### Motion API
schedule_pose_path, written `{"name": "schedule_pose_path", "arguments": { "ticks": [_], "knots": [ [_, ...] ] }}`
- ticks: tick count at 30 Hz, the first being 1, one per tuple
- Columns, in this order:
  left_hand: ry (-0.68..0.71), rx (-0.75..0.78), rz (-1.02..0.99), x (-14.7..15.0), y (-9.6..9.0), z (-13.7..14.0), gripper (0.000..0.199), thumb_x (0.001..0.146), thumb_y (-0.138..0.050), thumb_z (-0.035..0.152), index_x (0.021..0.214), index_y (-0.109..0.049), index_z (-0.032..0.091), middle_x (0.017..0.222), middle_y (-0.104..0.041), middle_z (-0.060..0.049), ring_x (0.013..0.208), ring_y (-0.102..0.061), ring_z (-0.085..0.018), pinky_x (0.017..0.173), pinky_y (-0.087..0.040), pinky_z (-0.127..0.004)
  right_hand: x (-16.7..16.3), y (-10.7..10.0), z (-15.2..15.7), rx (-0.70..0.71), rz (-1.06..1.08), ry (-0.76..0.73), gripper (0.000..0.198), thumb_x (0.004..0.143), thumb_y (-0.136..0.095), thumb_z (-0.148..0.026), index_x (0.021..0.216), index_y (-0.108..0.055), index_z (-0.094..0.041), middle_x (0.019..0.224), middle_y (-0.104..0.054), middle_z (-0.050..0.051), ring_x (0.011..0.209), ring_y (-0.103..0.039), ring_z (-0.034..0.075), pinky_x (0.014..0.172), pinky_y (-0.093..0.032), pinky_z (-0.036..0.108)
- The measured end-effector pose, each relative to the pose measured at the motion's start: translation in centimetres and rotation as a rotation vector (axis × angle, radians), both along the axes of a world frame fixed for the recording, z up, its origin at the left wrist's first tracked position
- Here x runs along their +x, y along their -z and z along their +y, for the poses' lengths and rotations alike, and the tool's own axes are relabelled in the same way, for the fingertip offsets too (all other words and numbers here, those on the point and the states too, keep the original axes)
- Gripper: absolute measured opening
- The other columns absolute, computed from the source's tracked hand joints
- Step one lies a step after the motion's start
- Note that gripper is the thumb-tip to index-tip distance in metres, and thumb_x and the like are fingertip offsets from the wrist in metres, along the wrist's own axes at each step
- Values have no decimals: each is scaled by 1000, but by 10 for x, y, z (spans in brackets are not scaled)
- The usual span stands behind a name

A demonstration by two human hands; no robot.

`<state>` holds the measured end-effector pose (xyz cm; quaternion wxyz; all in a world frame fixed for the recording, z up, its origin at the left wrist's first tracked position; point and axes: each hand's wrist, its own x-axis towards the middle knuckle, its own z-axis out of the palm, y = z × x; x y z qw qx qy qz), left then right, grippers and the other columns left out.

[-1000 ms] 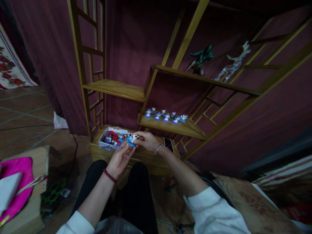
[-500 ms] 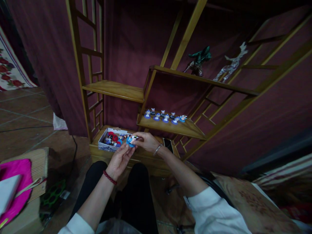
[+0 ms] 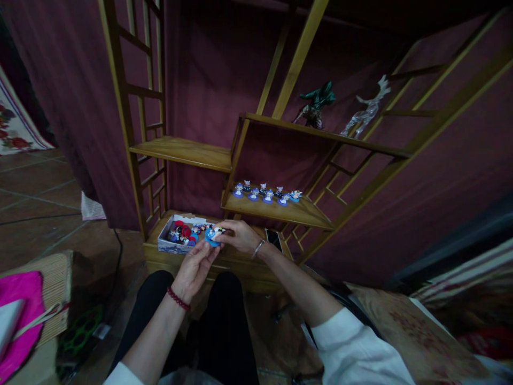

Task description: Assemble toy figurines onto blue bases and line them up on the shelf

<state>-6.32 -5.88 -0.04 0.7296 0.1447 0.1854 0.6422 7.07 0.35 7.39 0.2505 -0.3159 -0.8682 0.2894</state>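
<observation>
Between my two hands is a small figurine (image 3: pixel 212 236) with a round blue base and a white upper part, tilted on its side. My left hand (image 3: pixel 197 266) grips the edge of its base from below, palm turned up. The fingers of my right hand (image 3: pixel 236 234) pinch its upper part from the right. Just behind and to the left stands an open cardboard box (image 3: pixel 176 248) with several red, blue and dark figurines (image 3: pixel 185 231) jumbled inside. On the middle shelf (image 3: pixel 276 212), several small figurines (image 3: pixel 268 195) stand in two rows, most on purple or black bases.
A dark phone-like slab (image 3: pixel 274 239) lies on the lower ledge, right of my hands. A green-and-brown statuette (image 3: pixel 316 106) and a clear deer figure (image 3: pixel 367 111) stand on the upper shelf. An empty-topped left shelf board (image 3: pixel 184 151) overhangs the box.
The view has shifted slightly, moving the shelves a little left and down in the picture. Both hands still hold the blue-based figurine, with almost the same grip.
</observation>
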Motion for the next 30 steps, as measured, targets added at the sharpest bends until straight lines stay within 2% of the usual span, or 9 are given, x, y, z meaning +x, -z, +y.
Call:
{"name": "schedule_pose_path", "arguments": {
  "ticks": [8, 14, 22, 30],
  "knots": [
    [16, 5, -38, 5, 2, -1, 6, 67, -63, 10, 73, -63, 13, 83, -65, -4, 84, -61, -15, 83, -47, -26, 5, -7, -3, 30, -36, -27, 30, 75, -56, -37, 96, -62, -17, 92, -63, 5, 82, -58, 15, 72, -45, 24],
    [-9, 8, 1, 6, 1, -2, 7, 66, -65, 11, 73, -63, 13, 81, -65, -3, 81, -61, -13, 85, -46, -27, 6, 0, -4, 77, -56, 18, 30, 75, -56, -35, 99, -60, -17, 93, -62, 5, 78, -58, 13, 69, -45, 23],
    [-34, 51, 62, 8, 0, -2, 13, 67, -64, 12, 80, -64, 14, 90, -65, -3, 85, -59, -11, 85, -45, -26, 6, 6, -7, 167, -95, 75, 28, 76, -56, -32, 100, -59, -18, 90, -61, 4, 75, -57, 12, 67, -43, 22],
    [-10, 61, 65, 9, -4, -4, 13, 67, -65, 13, 80, -64, 12, 89, -65, -5, 83, -60, -13, 83, -46, -26, 10, -2, -8, 216, -109, 13, 29, 78, -54, -34, 100, -58, -17, 91, -60, 5, 79, -56, 13, 69, -43, 23]
  ]
}}
